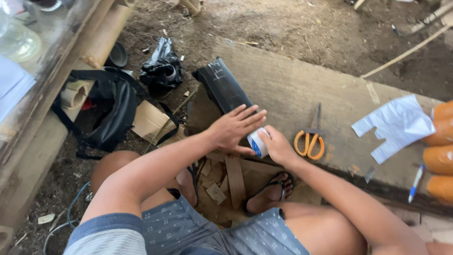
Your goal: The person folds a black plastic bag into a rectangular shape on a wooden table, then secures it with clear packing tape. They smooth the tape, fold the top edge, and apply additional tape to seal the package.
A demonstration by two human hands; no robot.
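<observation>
The right hand (278, 147) grasps a small white roll of tape with blue print (258, 142), fingers curled around its right side at the near edge of the broad weathered wooden plank (292, 85). The left hand (234, 127) lies flat and released, fingers spread, pressing down on the lower end of a long black rectangular sheet-wrapped piece (222, 87) — its thumb reaches to the tape roll, touching or just beside it. The black piece runs away from the hands toward 11 o'clock, tilted across the plank's left end.

At 3 o'clock from the tape roll, near but apart, a pair of orange-handled scissors (311, 138) lies on the plank, blades pointing to 12 o'clock. Farther out at 3 o'clock sits a crumpled white plastic bag (395, 123), and beyond it, at the frame's right edge, a stack of orange cylinders (440, 151). A blue-and-white pen (415, 183) lies at 4 o'clock, near the plank's edge.

At 9 o'clock from the hands, down on the dirt floor, a black strapped bag (115, 113) rests against a flat piece of brown cardboard (150, 120); a crumpled black plastic bag (163, 68) lies at 10 o'clock. Below the hands, at 6 o'clock, cardboard strips (234, 177) lie scattered beside a foot in a black sandal (271, 192).
</observation>
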